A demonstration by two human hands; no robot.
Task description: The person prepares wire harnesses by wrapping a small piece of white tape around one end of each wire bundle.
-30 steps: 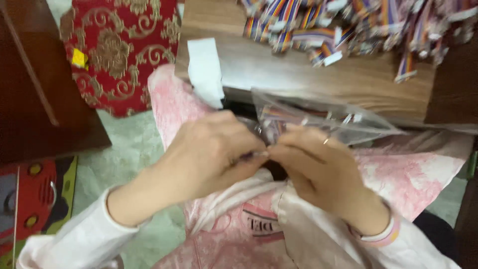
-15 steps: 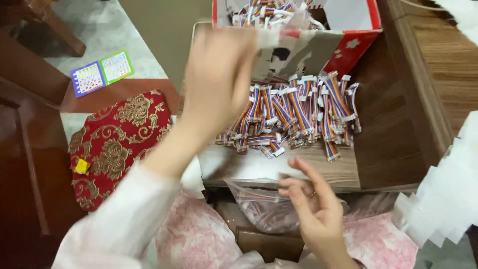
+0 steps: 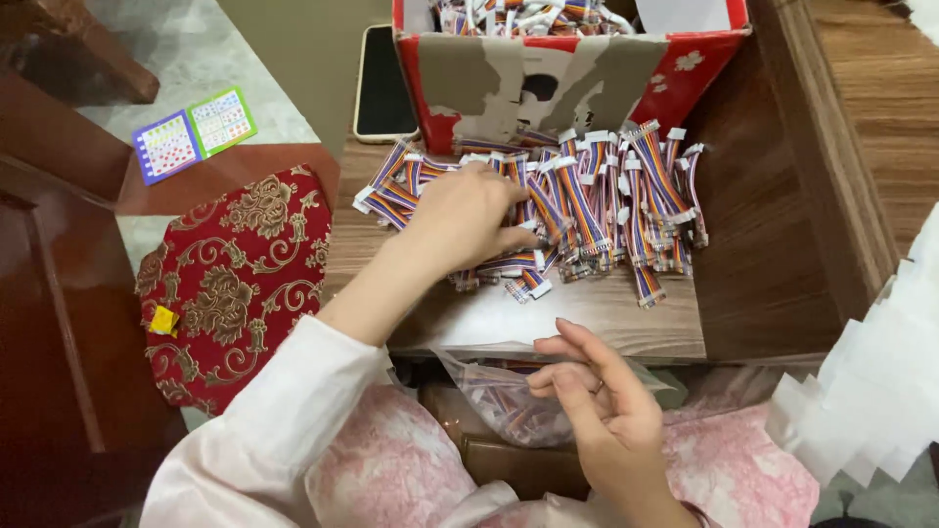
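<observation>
Left hand: we found the left hand [image 3: 468, 217] resting palm down on the heap of striped ribbon cables [image 3: 577, 200], fingers curled among them; whether it gripped any we could not tell.
Right hand: the right hand [image 3: 597, 406] pinched the mouth of a clear plastic bag [image 3: 509, 396], ring visible on one finger.
Cables: we saw them heaped on the wooden bench [image 3: 597, 313], just before a red cardboard box [image 3: 548, 73].
Bag: held below the bench edge, some cables inside.
Surroundings: we noted a dark phone [image 3: 383, 83] beside the box and a red patterned cushion [image 3: 240, 274] left of the bench.
</observation>
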